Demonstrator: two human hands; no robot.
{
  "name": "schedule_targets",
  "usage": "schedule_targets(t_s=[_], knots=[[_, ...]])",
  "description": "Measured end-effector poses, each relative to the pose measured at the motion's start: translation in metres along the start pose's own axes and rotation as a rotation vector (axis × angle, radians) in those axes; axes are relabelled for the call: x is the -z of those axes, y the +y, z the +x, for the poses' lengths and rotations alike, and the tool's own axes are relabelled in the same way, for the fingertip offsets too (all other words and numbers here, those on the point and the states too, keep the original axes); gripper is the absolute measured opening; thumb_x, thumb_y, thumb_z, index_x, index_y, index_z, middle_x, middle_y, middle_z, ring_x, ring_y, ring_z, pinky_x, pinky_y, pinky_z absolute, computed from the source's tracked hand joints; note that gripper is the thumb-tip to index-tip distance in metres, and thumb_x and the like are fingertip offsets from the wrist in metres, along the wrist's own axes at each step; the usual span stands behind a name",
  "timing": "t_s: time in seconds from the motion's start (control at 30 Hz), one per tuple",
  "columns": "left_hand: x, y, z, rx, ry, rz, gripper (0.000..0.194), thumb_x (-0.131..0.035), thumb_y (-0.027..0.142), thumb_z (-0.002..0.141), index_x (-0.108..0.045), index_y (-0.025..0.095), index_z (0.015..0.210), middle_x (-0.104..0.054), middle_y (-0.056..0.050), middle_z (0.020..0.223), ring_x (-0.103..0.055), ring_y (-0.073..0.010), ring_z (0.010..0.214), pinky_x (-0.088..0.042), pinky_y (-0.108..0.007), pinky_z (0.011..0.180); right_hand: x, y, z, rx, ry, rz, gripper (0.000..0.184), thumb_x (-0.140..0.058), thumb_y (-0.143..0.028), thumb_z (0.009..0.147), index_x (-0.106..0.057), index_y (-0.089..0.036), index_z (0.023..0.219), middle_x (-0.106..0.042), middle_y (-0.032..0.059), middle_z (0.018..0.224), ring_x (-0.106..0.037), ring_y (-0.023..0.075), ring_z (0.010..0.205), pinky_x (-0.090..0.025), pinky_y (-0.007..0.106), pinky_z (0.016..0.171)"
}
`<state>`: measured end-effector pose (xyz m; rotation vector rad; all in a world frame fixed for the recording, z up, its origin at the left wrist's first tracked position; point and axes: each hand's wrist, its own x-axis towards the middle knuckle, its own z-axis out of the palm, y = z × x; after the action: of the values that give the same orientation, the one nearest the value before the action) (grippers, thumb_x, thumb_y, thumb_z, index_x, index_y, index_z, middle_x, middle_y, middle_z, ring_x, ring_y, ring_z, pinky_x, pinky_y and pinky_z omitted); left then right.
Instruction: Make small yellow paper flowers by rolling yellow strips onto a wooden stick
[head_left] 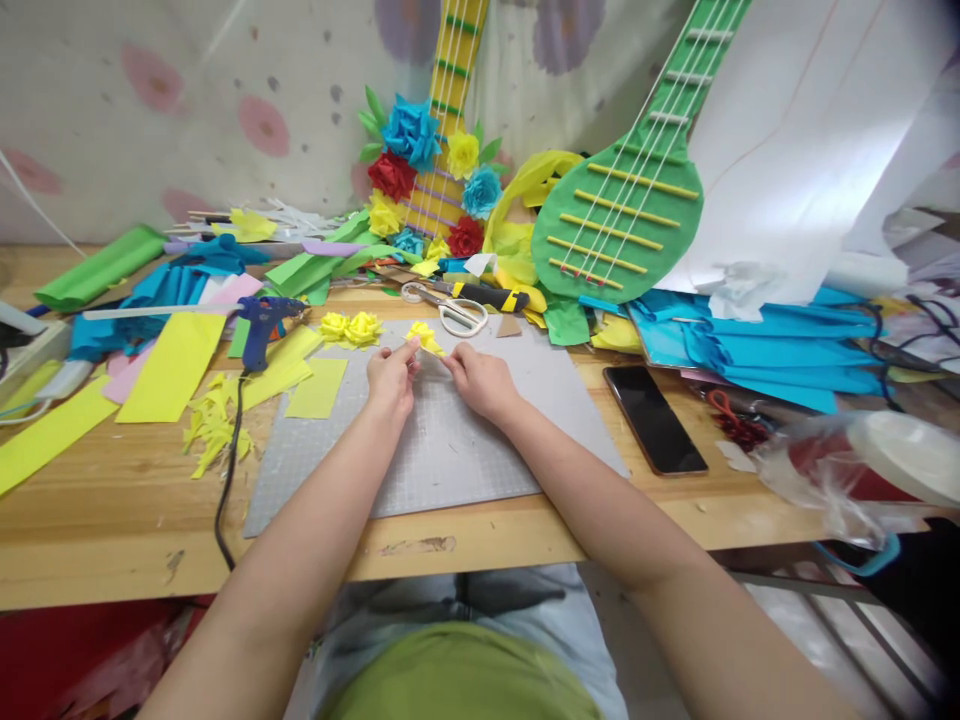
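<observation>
The yellow paper piece (424,338), pinched by the fingers of left hand (391,384) and right hand (484,380), is likely light, soft, tearable: grip its edges gently.

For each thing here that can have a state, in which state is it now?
Yellow paper piece: partly hidden, held from two sides.
Left hand: pinching it.
Right hand: pinching it from the other side.
Yellow flower pair: shaped, set down.
Glue gun: white stick protruding behind; power unclear.
Scissors: lying down; open or closed, unclear.
Phone: face up, dark.
Green roll: rolled up.
Green instrument: strung, tilted.
</observation>
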<state>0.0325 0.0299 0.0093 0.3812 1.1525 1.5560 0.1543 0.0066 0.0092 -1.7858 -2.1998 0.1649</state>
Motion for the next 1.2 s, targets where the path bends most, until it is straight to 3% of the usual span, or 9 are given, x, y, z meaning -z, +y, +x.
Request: schedule_targets(t_s=[0.43,0.9,1.2], knots=[[0.0,-0.002,-0.001,0.004,-0.049,-0.07,0.042,-0.072,0.01,0.054,-0.033,0.018,0.065,-0.055,0.004,0.058,-0.054,-0.0058,0.052,-0.044,-0.016,0.05,-0.001,0.0,-0.001,0.021,-0.024,-0.014,0.04,-0.022,-0.047,0.09,-0.053,-0.022,0.096,-0.066,0.0029,0.085,-0.059,0.0158,0.074,-0.03,0.023,0.061],[0.001,0.003,-0.002,0.132,-0.151,-0.05,0.011,-0.059,0.002,0.066,-0.051,0.01,0.064,-0.057,-0.001,0.058,-0.056,-0.0065,0.057,-0.05,-0.02,0.067,0.003,0.009,0.002,0.019,-0.016,-0.064,0.037,-0.024,-0.046,0.089,-0.053,-0.023,0.096,-0.066,0.0022,0.082,-0.058,0.0152,0.072,-0.028,0.023,0.058],[0.002,0.003,-0.002,0.164,-0.11,-0.009,0.02,-0.056,-0.003,0.065,-0.051,0.01,0.08,-0.063,-0.003,0.068,-0.062,-0.0108,0.065,-0.05,-0.023,0.066,0.004,0.014,0.004,0.019,-0.026,-0.052,0.038,-0.026,-0.046,0.089,-0.055,-0.022,0.094,-0.066,0.0025,0.081,-0.057,0.0142,0.069,-0.024,0.023,0.055]])
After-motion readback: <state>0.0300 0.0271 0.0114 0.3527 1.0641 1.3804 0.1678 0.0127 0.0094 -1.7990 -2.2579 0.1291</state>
